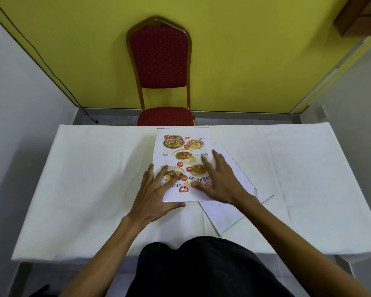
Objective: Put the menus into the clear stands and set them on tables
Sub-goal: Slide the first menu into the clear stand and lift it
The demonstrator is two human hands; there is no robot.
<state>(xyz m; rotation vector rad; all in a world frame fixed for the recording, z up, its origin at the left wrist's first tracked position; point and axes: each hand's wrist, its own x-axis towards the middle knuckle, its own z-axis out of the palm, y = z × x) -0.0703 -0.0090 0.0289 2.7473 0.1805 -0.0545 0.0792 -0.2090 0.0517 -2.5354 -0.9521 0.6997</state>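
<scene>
Two hands lie spread, fingers flat and grasping nothing, on the menu (181, 161) at the frame's centre: the left hand (156, 196) presses its lower-left corner, the right hand (217, 181) its lower-right part. The menu lies flat on the white table (90, 189), partly overlapping a clear stand (229, 213) lying flat at lower right of it, with a red chair (161, 58) above.

Head view, steeply down over table (90, 189)

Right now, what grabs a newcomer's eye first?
The colourful printed food menu lying flat mid-table on the white tablecloth, with the left hand and right hand spread on it. Behind the table, a red-cushioned, gold-framed chair against the yellow wall.
</scene>
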